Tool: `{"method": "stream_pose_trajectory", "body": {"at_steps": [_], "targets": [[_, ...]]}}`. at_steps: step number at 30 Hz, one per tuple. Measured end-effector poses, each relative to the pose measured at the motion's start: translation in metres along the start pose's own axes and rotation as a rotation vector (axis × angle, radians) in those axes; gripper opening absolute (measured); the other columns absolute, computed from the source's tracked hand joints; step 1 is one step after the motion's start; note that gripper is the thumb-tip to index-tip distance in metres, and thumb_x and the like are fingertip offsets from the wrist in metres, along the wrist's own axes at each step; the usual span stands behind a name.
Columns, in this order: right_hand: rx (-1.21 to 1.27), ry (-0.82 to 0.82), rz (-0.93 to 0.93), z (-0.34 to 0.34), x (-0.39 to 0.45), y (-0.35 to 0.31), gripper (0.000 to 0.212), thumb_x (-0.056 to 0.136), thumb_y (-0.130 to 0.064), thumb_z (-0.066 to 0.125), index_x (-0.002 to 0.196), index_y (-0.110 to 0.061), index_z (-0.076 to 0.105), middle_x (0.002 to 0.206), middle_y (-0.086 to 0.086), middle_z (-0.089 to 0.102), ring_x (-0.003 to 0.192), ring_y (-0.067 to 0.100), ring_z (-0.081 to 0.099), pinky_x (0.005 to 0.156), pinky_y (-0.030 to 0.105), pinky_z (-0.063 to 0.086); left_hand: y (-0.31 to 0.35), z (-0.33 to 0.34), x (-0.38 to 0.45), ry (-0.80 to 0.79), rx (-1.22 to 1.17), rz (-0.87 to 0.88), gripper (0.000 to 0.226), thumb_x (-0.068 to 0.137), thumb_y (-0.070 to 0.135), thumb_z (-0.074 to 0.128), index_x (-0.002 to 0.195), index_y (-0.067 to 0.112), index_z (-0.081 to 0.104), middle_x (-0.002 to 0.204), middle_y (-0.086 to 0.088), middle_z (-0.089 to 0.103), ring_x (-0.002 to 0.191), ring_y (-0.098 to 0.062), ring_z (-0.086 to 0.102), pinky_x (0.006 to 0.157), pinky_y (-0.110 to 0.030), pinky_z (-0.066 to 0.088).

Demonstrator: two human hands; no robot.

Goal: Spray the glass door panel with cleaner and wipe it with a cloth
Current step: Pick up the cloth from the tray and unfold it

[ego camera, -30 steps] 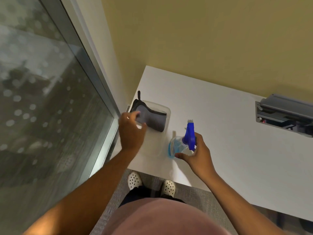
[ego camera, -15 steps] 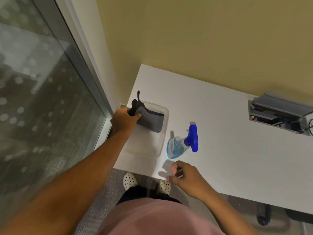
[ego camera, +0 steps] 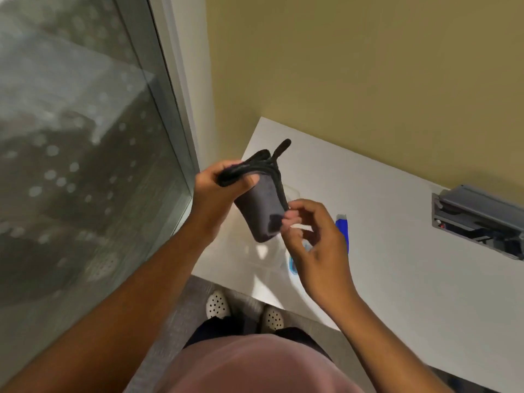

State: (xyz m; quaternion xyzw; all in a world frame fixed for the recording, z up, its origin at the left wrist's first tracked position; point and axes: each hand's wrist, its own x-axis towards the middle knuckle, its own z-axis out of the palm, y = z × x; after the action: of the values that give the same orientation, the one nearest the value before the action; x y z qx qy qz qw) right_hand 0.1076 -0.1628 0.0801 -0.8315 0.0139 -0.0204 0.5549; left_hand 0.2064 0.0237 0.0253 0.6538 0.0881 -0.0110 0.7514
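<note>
White table by the yellow wall, clear plastic tray, grey cable box.

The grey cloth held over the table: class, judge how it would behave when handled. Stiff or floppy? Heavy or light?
Probably floppy: the cloth droops below the left hand, folded on itself. Likely light: the right hand pinches only its edge with fingertips. Unlikely to slip, since it looks soft and matte.

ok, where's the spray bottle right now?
Standing on the white table, centre-right of the head view, mostly hidden behind the right hand; only the spray bottle blue trigger head shows clearly.
</note>
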Motion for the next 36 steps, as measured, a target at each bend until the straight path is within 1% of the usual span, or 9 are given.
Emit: {"method": "stream_pose_trajectory", "body": {"at_steps": [3,6,9,15,22,26,29,33,36], "targets": [[-0.123,0.045,-0.033,0.001,0.020,-0.011,0.056,0.092,-0.041,0.074,0.141,-0.030,0.048,0.140,-0.016,0.053,0.123,-0.005,0.056,0.098,0.002,0.044,0.027,-0.012,-0.021,-0.054,-0.307,-0.112,0.049,0.086,0.022,0.082,0.126,-0.005,0.069,0.108,-0.015,0.080,0.102,-0.030,0.079,0.084,-0.033,0.064],[-0.066,-0.241,0.098,0.005,0.042,-0.018,0.078,0.082,-0.069,0.069,0.149,-0.040,0.039,0.149,-0.021,0.048,0.131,-0.001,0.051,0.106,0.013,0.042,0.041,-0.020,-0.044,-0.039,-0.488,-0.205,0.046,0.092,0.024,0.074,0.126,-0.006,0.071,0.112,-0.022,0.080,0.102,-0.030,0.079,0.088,-0.038,0.065],[0.154,-0.648,0.261,0.019,0.054,-0.019,0.059,0.082,-0.075,0.060,0.129,-0.039,0.064,0.125,-0.016,0.074,0.117,0.010,0.071,0.103,0.039,0.058,0.046,-0.019,-0.074,0.131,-0.518,-0.206,0.049,0.090,0.026,0.077,0.128,-0.005,0.071,0.123,-0.029,0.077,0.110,-0.036,0.077,0.102,-0.048,0.062],[0.188,-0.727,0.122,0.053,0.033,-0.006,0.021,0.104,-0.044,0.061,0.111,-0.029,0.075,0.103,-0.012,0.080,0.098,0.005,0.075,0.082,0.023,0.058,0.031,-0.007,-0.146,0.780,0.000,-0.132,0.070,0.084,0.035,0.092,0.137,0.023,0.049,0.137,-0.010,0.065,0.115,-0.029,0.075,0.103,-0.050,0.062],[-0.044,-0.865,-0.148,0.077,-0.042,-0.014,0.041,0.104,-0.050,0.034,0.075,-0.030,0.054,0.073,-0.015,0.066,0.069,0.001,0.059,0.067,0.030,0.045,0.009,0.021,-0.244,0.795,0.033,-0.251,0.075,0.094,0.065,0.045,0.164,0.038,0.044,0.173,0.013,0.040,0.161,-0.007,0.035,0.136,-0.045,0.024],[-0.077,-1.008,-0.338,0.078,-0.084,-0.021,0.039,0.108,-0.042,0.033,0.083,-0.023,0.056,0.074,-0.009,0.067,0.069,0.005,0.060,0.064,0.033,0.045,0.006,0.018,-0.290,0.914,-0.075,-0.238,0.069,0.097,0.065,0.048,0.157,0.031,0.055,0.163,0.003,0.057,0.155,-0.016,0.048,0.132,-0.051,0.033],[-0.079,-1.101,-0.484,0.085,-0.114,-0.026,0.031,0.114,-0.028,0.040,0.104,-0.025,0.069,0.091,-0.004,0.072,0.086,0.015,0.067,0.076,0.039,0.053,0.007,0.016,-0.323,1.074,-0.128,-0.188,0.037,0.103,0.052,0.059,0.121,0.025,0.077,0.121,-0.006,0.081,0.121,-0.028,0.074,0.113,-0.056,0.054],[-0.085,-1.179,-0.459,0.097,-0.154,-0.035,0.026,0.111,-0.035,0.048,0.105,-0.031,0.073,0.097,-0.007,0.073,0.091,0.012,0.067,0.080,0.040,0.054,0.006,0.011,-0.368,1.253,-0.193,-0.139,0.032,0.107,0.040,0.065,0.090,0.017,0.078,0.082,-0.007,0.075,0.084,-0.027,0.075,0.079,-0.044,0.058],[-0.101,-1.212,-0.542,0.108,-0.189,-0.040,0.025,0.110,-0.040,0.050,0.115,-0.033,0.074,0.097,-0.011,0.072,0.084,0.005,0.064,0.071,0.026,0.044,0.011,0.004,-0.404,1.319,-0.247,-0.134,0.048,0.101,0.053,0.062,0.084,0.010,0.073,0.079,-0.014,0.067,0.080,-0.025,0.065,0.080,-0.045,0.050]]}}
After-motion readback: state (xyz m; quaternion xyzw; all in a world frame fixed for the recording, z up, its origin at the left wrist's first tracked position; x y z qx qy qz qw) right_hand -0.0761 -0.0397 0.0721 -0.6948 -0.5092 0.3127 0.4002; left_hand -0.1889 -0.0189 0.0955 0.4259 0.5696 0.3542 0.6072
